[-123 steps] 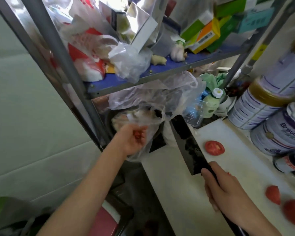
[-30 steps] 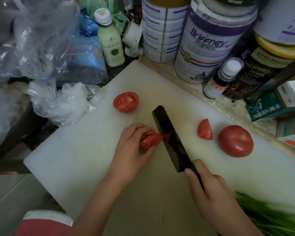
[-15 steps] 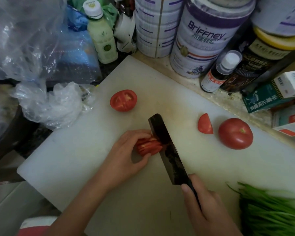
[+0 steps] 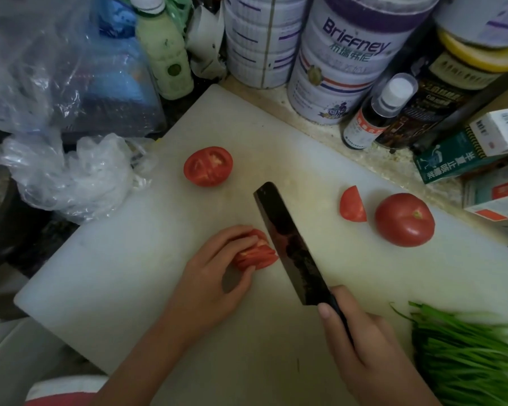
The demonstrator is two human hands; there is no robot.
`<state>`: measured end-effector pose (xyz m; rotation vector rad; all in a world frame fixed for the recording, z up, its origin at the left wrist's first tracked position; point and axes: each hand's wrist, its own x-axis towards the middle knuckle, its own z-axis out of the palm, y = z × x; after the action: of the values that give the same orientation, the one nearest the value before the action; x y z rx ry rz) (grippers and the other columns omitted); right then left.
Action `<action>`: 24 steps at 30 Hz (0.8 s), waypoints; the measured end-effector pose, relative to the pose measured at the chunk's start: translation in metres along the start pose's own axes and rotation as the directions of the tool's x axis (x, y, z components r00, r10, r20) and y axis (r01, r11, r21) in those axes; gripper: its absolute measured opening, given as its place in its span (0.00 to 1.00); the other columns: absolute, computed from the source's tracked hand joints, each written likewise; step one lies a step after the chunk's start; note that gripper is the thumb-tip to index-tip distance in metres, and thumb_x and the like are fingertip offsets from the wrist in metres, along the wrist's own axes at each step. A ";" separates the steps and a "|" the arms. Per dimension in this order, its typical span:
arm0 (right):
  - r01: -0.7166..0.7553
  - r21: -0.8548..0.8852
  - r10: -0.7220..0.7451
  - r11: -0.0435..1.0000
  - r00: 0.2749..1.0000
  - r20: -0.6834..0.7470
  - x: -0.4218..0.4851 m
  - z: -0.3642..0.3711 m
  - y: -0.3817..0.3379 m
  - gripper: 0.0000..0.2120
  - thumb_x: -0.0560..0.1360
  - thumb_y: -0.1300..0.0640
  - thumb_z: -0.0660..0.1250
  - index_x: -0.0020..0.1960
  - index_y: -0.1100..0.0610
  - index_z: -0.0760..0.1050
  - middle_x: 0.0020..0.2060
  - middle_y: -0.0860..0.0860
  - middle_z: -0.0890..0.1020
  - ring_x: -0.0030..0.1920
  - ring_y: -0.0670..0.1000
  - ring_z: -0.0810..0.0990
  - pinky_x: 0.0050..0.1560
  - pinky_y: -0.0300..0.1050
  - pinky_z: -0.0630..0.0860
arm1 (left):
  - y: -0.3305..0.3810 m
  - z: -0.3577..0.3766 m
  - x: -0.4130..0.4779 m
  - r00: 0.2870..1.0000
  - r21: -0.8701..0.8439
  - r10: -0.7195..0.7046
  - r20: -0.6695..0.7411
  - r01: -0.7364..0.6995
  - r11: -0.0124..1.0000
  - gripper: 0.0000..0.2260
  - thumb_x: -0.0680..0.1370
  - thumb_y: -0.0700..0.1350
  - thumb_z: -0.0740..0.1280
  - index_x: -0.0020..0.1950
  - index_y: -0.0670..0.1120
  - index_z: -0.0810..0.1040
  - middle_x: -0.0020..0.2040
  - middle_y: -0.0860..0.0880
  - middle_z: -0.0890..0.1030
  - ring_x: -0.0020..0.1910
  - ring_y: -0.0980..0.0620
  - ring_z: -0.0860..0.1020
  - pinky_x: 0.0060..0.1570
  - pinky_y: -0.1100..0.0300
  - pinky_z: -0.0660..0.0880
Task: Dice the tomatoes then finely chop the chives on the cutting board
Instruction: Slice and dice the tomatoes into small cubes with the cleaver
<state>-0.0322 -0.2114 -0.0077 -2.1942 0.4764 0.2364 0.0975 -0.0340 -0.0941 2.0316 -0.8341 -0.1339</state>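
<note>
My left hand (image 4: 214, 271) pinches the sliced tomato piece (image 4: 257, 253) on the white cutting board (image 4: 123, 259); my right hand (image 4: 361, 344) grips the dark cleaver (image 4: 291, 247), its blade just right of the slices. Chives (image 4: 467, 356) lie near right.

The light is dim and soft, with only faint shadows on the cutting board (image 4: 115, 273). Glare shines on the plastic bags (image 4: 41, 68) beyond its left edge. The wide lens bends the tins (image 4: 343, 68) at its far edge; details look slightly soft.

One cutting board (image 4: 129, 273) carries one whole tomato (image 4: 404, 219), one tomato half (image 4: 208, 166), one wedge (image 4: 353, 204), one sliced piece (image 4: 258, 253), one knife (image 4: 289, 244) and one chive bunch (image 4: 467, 356). There are two bottles: a pale green bottle (image 4: 165, 51) and a small dark bottle (image 4: 373, 118).
</note>
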 end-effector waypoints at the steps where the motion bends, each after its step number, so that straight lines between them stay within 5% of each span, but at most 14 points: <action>1: 0.016 -0.002 -0.016 1.000 1.000 -0.001 0.000 0.002 0.001 0.09 0.72 0.36 0.49 0.47 0.36 0.63 0.27 0.46 0.75 0.27 0.46 0.74 0.27 0.31 0.63 | 0.000 0.001 -0.001 1.000 0.014 0.001 -0.005 -0.001 1.000 0.17 0.77 0.45 0.67 0.64 0.41 0.78 0.66 0.49 0.76 0.66 0.55 0.75 0.66 0.60 0.71; 7: 0.046 -0.021 -0.046 0.999 0.998 -0.029 0.001 0.006 0.007 0.09 0.74 0.36 0.50 0.49 0.37 0.64 0.28 0.48 0.74 0.29 0.47 0.74 0.28 0.32 0.62 | 0.001 0.003 0.001 1.000 0.068 0.003 -0.029 -0.001 0.998 0.18 0.78 0.51 0.67 0.63 0.42 0.79 0.64 0.50 0.77 0.64 0.56 0.75 0.67 0.63 0.70; 11: 0.020 -0.040 -0.022 0.999 0.998 -0.057 -0.010 0.001 0.000 0.23 0.67 0.25 0.45 0.52 0.36 0.64 0.30 0.45 0.76 0.29 0.46 0.76 0.28 0.31 0.66 | 0.004 0.007 -0.001 0.997 0.070 -0.010 -0.074 0.015 0.997 0.18 0.77 0.51 0.68 0.63 0.42 0.80 0.64 0.50 0.78 0.63 0.56 0.76 0.67 0.63 0.70; 17: -0.065 -0.130 0.060 0.989 0.997 -0.044 -0.025 0.011 -0.012 0.21 0.66 0.27 0.36 0.55 0.31 0.53 0.48 0.25 0.68 0.45 0.40 0.76 0.40 0.30 0.71 | 0.006 0.011 -0.001 0.990 0.110 0.009 -0.141 0.007 0.994 0.16 0.76 0.49 0.69 0.59 0.40 0.81 0.61 0.47 0.80 0.60 0.52 0.78 0.64 0.58 0.74; 21: -0.047 -0.144 0.037 0.988 0.997 -0.068 -0.026 0.020 -0.007 0.14 0.70 0.28 0.40 0.53 0.30 0.54 0.43 0.28 0.72 0.40 0.42 0.77 0.33 0.29 0.69 | 0.008 0.012 -0.001 0.988 0.120 0.019 -0.152 -0.001 0.993 0.15 0.77 0.48 0.69 0.58 0.40 0.81 0.60 0.47 0.80 0.60 0.51 0.78 0.63 0.58 0.74; 24: -0.002 -0.148 -0.014 0.989 0.994 -0.108 -0.026 0.020 -0.002 0.18 0.70 0.26 0.40 0.51 0.31 0.59 0.35 0.35 0.76 0.31 0.43 0.77 0.26 0.27 0.66 | 0.009 0.012 -0.002 0.988 0.119 0.011 -0.156 0.008 0.993 0.15 0.77 0.48 0.69 0.58 0.40 0.82 0.60 0.47 0.80 0.60 0.51 0.79 0.63 0.58 0.74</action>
<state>-0.0552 -0.1875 -0.0096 -2.3624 0.5271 0.1533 0.0871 -0.0446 -0.0947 2.1227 -0.7600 0.0775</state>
